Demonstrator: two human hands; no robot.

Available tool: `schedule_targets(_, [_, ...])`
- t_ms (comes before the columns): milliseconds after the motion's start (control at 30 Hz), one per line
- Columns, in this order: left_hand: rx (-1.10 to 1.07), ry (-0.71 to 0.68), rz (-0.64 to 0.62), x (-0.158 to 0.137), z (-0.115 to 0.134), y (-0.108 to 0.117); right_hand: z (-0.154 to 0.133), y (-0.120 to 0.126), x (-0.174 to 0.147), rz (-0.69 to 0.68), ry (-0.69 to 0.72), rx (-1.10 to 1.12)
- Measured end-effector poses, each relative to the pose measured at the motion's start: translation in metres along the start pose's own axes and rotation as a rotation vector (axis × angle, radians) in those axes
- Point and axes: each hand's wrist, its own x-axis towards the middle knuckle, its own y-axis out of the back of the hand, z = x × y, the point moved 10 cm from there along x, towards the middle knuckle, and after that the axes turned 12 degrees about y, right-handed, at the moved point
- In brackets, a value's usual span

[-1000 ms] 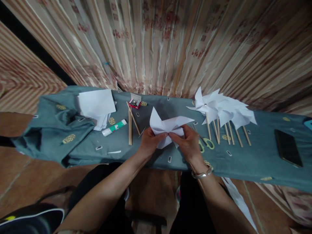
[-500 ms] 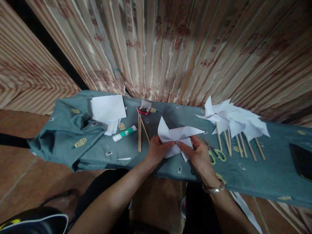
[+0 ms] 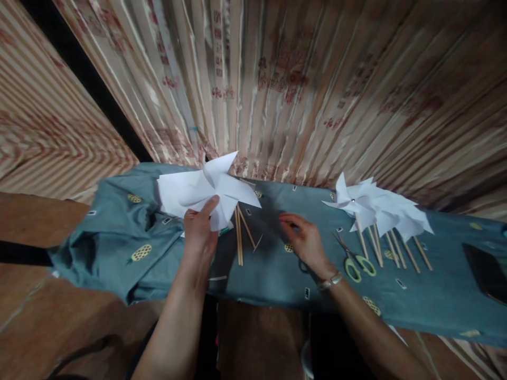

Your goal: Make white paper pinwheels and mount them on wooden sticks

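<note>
My left hand (image 3: 201, 224) pinches a white paper pinwheel (image 3: 222, 192) near its centre, thumb on the front. The pinwheel is lifted over the left side of the table and hides part of the white paper sheets (image 3: 170, 190) behind it. My right hand (image 3: 303, 240) hovers over the cloth to the right, thumb and fingers drawn together; anything between the fingertips is too small to make out. Between the hands lie several thin wooden sticks (image 3: 239, 243). Green-handled scissors (image 3: 358, 264) rest right of my right hand.
Several finished pinwheels on sticks (image 3: 380, 206) overlap at the right. A black phone-like slab (image 3: 485, 269) lies at the far right. The table is covered with a grey-green cloth (image 3: 269, 285); a pleated curtain (image 3: 277, 105) hangs behind it. The glue stick (image 3: 225, 230) is mostly hidden.
Both hands were together on the pinwheel. My left hand has carried it left and up, over the small red box and glue stick; my right hand has let go and stays right of centre.
</note>
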Motion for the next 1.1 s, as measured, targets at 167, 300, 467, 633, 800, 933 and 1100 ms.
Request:
schedule_targets(167, [-0.040, -0.027, 0.081, -0.001, 0.025, 0.018, -0.038, -0.046, 0.084, -0.244, 0.166, -0.156])
schedule_targets(300, [-0.063, -0.009, 0.123, -0.001, 0.031, 0.027, -0.046, -0.089, 0.120, -0.475, 0.230, -0.284])
schedule_targets(467, [-0.099, -0.018, 0.093, 0.000, 0.035, 0.029, -0.035, -0.114, 0.130, -0.641, 0.214, -0.411])
schedule_targets(633, [-0.125, -0.006, 0.103, -0.001, 0.033, 0.029, -0.031, -0.122, 0.135, -0.735, 0.172, -0.487])
schedule_targets(800, [-0.110, 0.008, 0.111, -0.001, 0.032, 0.031, -0.033, -0.127, 0.137, -0.764, 0.161, -0.530])
schedule_targets(933, [-0.112, -0.004, 0.101, -0.002, 0.032, 0.031, -0.030, -0.127, 0.136, -0.756, 0.158, -0.531])
schedule_targets(1100, [-0.092, 0.007, 0.103, -0.003, 0.030, 0.029, -0.026, -0.124, 0.131, -0.712, 0.146, -0.496])
